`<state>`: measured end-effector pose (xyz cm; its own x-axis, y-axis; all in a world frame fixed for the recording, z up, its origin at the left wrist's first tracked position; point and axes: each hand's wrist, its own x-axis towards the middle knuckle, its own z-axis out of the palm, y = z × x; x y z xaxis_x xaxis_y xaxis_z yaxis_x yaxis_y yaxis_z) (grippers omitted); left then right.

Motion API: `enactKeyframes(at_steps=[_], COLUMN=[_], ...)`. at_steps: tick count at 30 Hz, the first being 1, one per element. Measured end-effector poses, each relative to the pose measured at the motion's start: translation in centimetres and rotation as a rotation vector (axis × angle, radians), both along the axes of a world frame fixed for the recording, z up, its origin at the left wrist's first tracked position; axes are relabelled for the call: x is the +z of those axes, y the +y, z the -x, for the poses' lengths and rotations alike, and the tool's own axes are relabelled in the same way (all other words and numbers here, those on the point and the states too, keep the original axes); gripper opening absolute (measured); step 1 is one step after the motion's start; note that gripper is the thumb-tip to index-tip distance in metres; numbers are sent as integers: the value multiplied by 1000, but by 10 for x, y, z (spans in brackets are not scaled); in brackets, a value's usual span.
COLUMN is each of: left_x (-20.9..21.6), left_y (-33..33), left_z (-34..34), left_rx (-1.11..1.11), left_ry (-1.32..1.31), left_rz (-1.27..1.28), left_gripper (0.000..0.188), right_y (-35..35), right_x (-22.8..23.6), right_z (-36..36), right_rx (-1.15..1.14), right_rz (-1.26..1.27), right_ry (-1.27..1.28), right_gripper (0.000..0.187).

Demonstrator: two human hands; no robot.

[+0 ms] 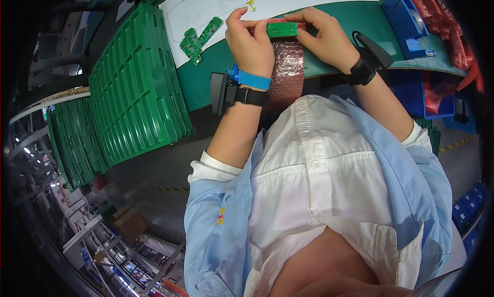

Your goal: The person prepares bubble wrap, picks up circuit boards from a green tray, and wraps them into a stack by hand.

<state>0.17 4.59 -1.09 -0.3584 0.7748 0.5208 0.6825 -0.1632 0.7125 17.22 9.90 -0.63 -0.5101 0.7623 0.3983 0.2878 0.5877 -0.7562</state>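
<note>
A small green ridged block [282, 30] lies across a strip of pink bubble wrap [287, 70], held between my two hands. My left hand [250, 42] closes on the block's left end, thumb and fingers pressed near it. My right hand [329, 38] pinches at its right end, with the thumb below and the fingers curled above. The bubble wrap passes under the block and hangs down over the table's near edge. Left of my left hand lie several loose green circuit boards [192, 46], partly on a white sheet [206, 9].
A blue tape dispenser [404, 27] stands on the green tabletop [350, 3] at the right. Beyond it is piled red bubble wrap [447, 27]. Green ridged trays [139, 86] stand at the left. Below the table's right edge hangs a blue bin [440, 99].
</note>
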Motion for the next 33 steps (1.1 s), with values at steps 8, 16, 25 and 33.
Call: enactKeyframes(at_steps=[8, 16, 25, 33], left_x=[-1, 11, 8, 7], left_y=[3, -21, -88, -92], left_z=[3, 15, 9, 5], left_rx=[-15, -87, -369, -330], left_ry=[40, 203, 441, 423], left_rz=[15, -61, 121, 121], left_gripper=[33, 24, 22, 25], right_y=[0, 6, -3, -26], right_x=[1, 2, 24, 21], right_z=[-1, 10, 22, 12], right_rx=[22, -43, 34, 130], right_rz=[183, -43, -210, -505], right_ry=[10, -225, -244, -310], right_gripper=[32, 32, 26, 24])
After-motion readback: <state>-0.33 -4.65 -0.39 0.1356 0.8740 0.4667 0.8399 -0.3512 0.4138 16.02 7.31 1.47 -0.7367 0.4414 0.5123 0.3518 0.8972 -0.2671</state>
